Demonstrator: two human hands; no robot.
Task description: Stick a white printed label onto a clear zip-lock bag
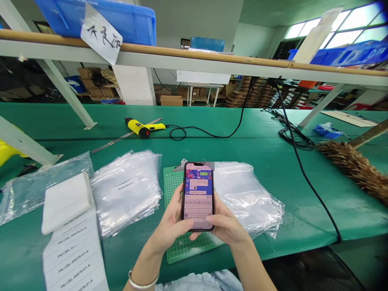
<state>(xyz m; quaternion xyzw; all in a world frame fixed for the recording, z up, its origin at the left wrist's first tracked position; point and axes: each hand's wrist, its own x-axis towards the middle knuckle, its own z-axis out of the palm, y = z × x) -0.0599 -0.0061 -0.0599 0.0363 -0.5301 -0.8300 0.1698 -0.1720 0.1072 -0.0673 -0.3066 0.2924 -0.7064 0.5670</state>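
Observation:
A smartphone (198, 202) stands upright between both my hands, its screen showing a chat and a keyboard. My left hand (174, 220) is wrapped round its left side, with the thumb over the lower screen. On the other side my right hand (228, 222) grips it too, thumb at the keyboard's bottom right. Beneath the hands lies a green gridded clipboard (178, 248), partly covered. To the right is a pile of clear plastic bags (245, 198). Another stack of clear bags (125, 194), the top one labelled, lies to the left, beside a folded strip of printed labels (74, 246).
A yellow heat gun (141, 127) rests on a steel ruler (113, 142) toward the back. Black cable (298, 157) hangs down across the right side. A bristly brush (354, 165) lies at far right. Above the green table runs a shelf (194, 56) bearing blue bins (130, 20).

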